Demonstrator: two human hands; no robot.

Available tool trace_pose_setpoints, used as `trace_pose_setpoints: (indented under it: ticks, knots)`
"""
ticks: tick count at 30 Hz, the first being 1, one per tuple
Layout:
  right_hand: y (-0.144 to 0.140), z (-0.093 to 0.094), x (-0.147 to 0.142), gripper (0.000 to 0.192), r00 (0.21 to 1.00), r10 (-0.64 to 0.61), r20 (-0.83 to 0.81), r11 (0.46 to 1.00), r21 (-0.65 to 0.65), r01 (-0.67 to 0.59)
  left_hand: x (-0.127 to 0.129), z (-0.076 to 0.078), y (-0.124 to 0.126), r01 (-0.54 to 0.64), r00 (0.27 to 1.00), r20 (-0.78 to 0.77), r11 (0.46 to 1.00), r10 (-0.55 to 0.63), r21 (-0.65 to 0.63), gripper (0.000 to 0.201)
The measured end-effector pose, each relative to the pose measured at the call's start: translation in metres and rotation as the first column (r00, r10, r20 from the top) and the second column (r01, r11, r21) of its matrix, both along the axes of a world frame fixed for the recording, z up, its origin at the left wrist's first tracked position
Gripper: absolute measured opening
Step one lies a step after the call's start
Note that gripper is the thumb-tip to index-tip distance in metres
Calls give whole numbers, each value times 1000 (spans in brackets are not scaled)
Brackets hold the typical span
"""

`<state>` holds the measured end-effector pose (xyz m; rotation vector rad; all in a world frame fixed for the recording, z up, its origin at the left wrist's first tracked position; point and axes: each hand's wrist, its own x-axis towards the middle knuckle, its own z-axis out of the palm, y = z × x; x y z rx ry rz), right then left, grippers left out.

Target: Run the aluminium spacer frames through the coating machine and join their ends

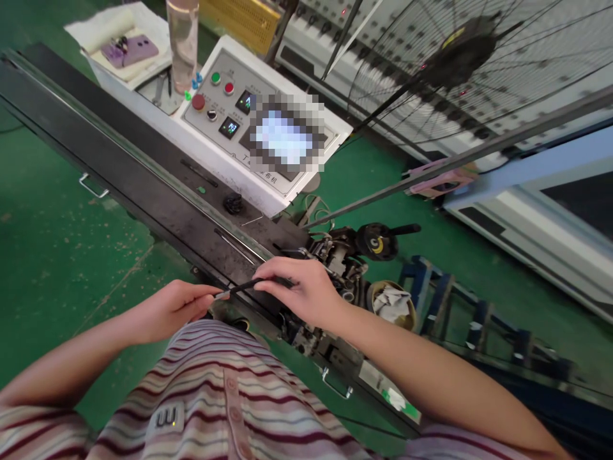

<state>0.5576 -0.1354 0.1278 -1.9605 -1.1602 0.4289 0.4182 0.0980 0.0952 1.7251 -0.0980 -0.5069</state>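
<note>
A thin black strip-like tool (pixel 244 286) with a pale end spans the gap between my two hands, just above the front edge of a long dark machine bed (pixel 158 185). My left hand (pixel 175 310) pinches its pale end between thumb and fingers. Thumb and fingertips of my right hand (pixel 306 291) close on the black part, whose far end shows under the fingers. What kind of tool it is, I cannot make out. A thin metal rod (pixel 234 246) lies on the bed just beyond my hands, and a small black crumpled lump (pixel 233 203) sits farther back.
Behind the bed stands a white control panel (pixel 198 137) with buttons and a screen. A clear bottle (pixel 183 51) and a tray holding a purple phone (pixel 131 52) are at its left. To the right are machine parts, a black handwheel (pixel 376 241), a paper-filled bin (pixel 393 303) and a large fan (pixel 467 51).
</note>
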Motion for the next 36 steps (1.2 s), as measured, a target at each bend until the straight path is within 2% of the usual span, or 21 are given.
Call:
trace_pose_setpoints:
  ticks: [3, 6, 8, 9, 13, 18, 20, 21, 22, 23, 25, 26, 27, 29, 30, 31, 32, 33, 34, 36]
  knots:
    - [5, -6, 9, 32, 947, -78, -312, 995, -82, 55, -1, -10, -1, -64, 995, -80, 986, 52, -155, 43]
    - [12, -21, 17, 45, 791, -95, -604, 995, -59, 75, 1, -23, -6, -115, 987, -141, 945, 75, -307, 34]
    - [20, -33, 19, 48, 706, -119, -698, 990, -33, 135, 5, -32, -11, -171, 980, -152, 923, 124, -346, 30]
    - [23, -39, 19, 48, 689, -143, -711, 984, -26, 178, 7, -37, -13, -206, 975, -153, 908, 160, -363, 30]
    - [39, -54, 20, 44, 715, -217, -664, 928, 87, 363, 16, -50, -22, -351, 936, -184, 813, 299, -465, 27]
    - [60, -78, 19, 31, 645, -124, -754, 868, 232, 438, 21, -58, -36, -498, 867, -316, 642, 385, -582, 33]
    - [68, -92, 15, 30, 659, -204, -724, 788, 277, 549, 23, -63, -44, -558, 830, -391, 559, 399, -614, 37]
    - [71, -99, 13, 29, 693, -274, -667, 747, 306, 591, 24, -66, -48, -582, 813, -426, 519, 398, -626, 40]
    - [72, -105, 12, 28, 741, -335, -582, 728, 339, 595, 26, -70, -52, -604, 796, -456, 482, 398, -635, 42]
    - [72, -111, 15, 29, 798, -370, -475, 745, 362, 561, 27, -75, -54, -623, 781, -476, 454, 404, -637, 45]
    - [67, -121, 31, 41, 890, -382, -250, 827, 336, 450, 29, -89, -53, -651, 756, -473, 442, 454, -617, 53]
    - [63, -125, 46, 48, 905, -400, -144, 859, 286, 425, 31, -98, -49, -662, 744, -434, 469, 508, -585, 55]
    - [57, -127, 65, 53, 893, -449, -34, 868, 222, 445, 32, -108, -43, -673, 730, -364, 517, 579, -529, 55]
    - [46, -127, 109, 56, 787, -577, 218, 814, 87, 574, 37, -130, -26, -686, 715, -125, 655, 688, -317, 47]
    - [41, -126, 132, 55, 718, -605, 344, 772, 29, 635, 40, -141, -16, -679, 722, 27, 715, 691, -165, 41]
    - [38, -124, 154, 55, 663, -598, 451, 736, -18, 676, 44, -151, -6, -655, 744, 182, 756, 643, 3, 35]
    - [35, -121, 174, 54, 623, -574, 532, 713, -50, 699, 49, -159, 4, -618, 772, 317, 767, 550, 173, 31]
    - [34, -119, 192, 52, 592, -549, 590, 701, -61, 710, 55, -166, 14, -578, 796, 425, 747, 431, 328, 29]
    - [34, -116, 207, 52, 565, -529, 633, 696, -57, 715, 61, -172, 22, -543, 811, 502, 705, 300, 456, 30]
    - [36, -112, 229, 52, 516, -511, 687, 692, -26, 721, 75, -180, 36, -504, 809, 583, 601, 77, 620, 34]
